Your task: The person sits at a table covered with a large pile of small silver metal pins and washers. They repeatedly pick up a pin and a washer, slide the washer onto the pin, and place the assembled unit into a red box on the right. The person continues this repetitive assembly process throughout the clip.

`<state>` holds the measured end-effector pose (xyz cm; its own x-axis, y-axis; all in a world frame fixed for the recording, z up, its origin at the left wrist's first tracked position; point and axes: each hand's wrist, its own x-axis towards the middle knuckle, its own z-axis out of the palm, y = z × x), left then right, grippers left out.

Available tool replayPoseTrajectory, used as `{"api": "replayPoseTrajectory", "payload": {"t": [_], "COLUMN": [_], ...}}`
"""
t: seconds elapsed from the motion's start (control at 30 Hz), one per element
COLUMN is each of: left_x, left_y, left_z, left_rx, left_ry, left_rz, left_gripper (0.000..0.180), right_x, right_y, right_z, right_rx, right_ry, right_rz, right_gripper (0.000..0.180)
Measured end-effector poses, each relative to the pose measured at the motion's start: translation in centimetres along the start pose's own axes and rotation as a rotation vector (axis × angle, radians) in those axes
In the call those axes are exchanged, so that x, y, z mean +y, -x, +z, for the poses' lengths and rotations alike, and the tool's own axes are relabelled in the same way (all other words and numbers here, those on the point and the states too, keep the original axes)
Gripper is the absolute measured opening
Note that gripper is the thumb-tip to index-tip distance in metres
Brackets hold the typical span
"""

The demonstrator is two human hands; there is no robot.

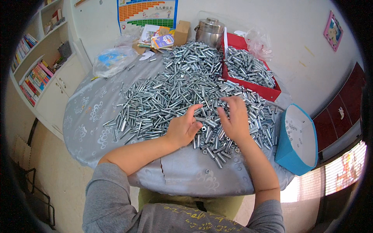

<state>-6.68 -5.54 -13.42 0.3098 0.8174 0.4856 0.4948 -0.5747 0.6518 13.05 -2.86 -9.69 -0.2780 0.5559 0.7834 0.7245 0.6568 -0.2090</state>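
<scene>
Head view: left hand (183,127) and right hand (233,118) rest palm-down with loosely curled fingers on a heap of metal sleeves (182,91); whether either pinches a piece cannot be told. The heap covers a round table (83,124) with a grey patterned cloth. Behind it, a red tray (272,93) holds more sleeves; a blue box (297,139) stands at the right edge.

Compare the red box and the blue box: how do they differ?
The red box lies on the table and is full of small metal tubes; the blue box stands at the table's right edge and holds only a few small pieces. The red box is low and flat, the blue box deeper. Both are open on top.
</scene>
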Motion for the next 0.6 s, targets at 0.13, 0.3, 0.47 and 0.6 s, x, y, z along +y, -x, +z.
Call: {"api": "replayPoseTrajectory", "payload": {"t": [0.13, 0.3, 0.47, 0.6], "left_x": [-0.3, -0.2, 0.2, -0.1], "left_y": [-0.1, 0.1, 0.2, -0.1], "left_z": [0.0, 0.3, 0.3, 0.0], "left_rx": [-0.010, 0.025, 0.003, 0.035], "left_ry": [-0.003, 0.016, 0.004, 0.002], "left_rz": [0.015, 0.041, 0.022, -0.037], "left_gripper": [0.073, 0.072, 0.068, 0.063], "right_x": [-2.1, -3.0, -2.4, -0.1], "right_y": [0.6, 0.9, 0.5, 0.0], "right_z": [0.5, 0.5, 0.2, -0.1], "right_rx": [-0.309, -0.368, -0.326, -0.255], "right_ry": [-0.202, -0.161, -0.132, -0.133], "right_rz": [-0.182, -0.239, -0.306, -0.206], "right_gripper": [0.026, 0.019, 0.015, 0.014]}}
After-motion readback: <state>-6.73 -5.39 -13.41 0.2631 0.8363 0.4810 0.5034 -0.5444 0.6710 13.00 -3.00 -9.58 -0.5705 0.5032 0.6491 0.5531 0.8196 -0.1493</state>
